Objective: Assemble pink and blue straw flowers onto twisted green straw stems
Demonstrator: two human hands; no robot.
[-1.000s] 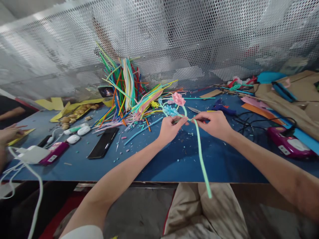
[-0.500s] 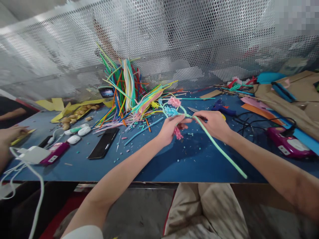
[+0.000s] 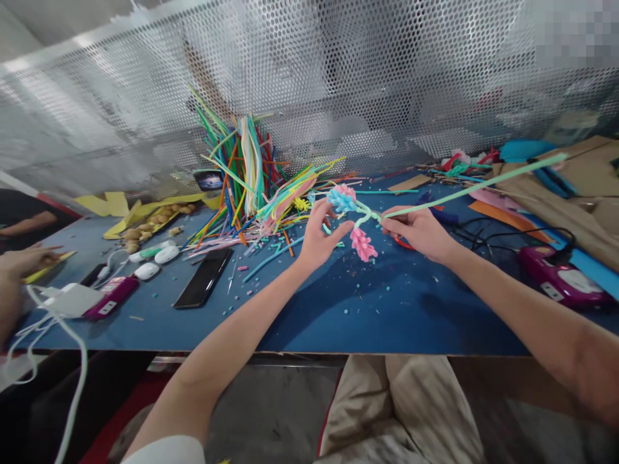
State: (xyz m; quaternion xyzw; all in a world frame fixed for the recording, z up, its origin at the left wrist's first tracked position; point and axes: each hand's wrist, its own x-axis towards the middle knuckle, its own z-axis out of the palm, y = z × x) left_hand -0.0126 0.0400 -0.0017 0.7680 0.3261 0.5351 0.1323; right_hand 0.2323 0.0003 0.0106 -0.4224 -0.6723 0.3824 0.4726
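Between my hands is a pipe-cleaner sprig with a blue flower [image 3: 341,199] and a pink flower [image 3: 362,245] on twisted pale green stems [image 3: 368,218]. My left hand [image 3: 323,235] is at the left of the sprig, its thumb and fingers apart beside the blue flower. My right hand [image 3: 414,229] pinches the stem, and a long pale green pipe cleaner [image 3: 483,187] runs from it up to the right. A red scissors handle [image 3: 403,242] shows under my right fingers.
Bundled pipe cleaners [image 3: 249,167] stand at the back. A black phone [image 3: 203,278] lies left; a purple power strip [image 3: 561,277], cables and a dark blue glue gun [image 3: 445,216] lie right. Another person's hand [image 3: 33,259] rests at far left.
The long pale green end has swung from pointing down toward the table's front edge to up and right. My left fingers have moved apart and left, and the pink flower shows more.
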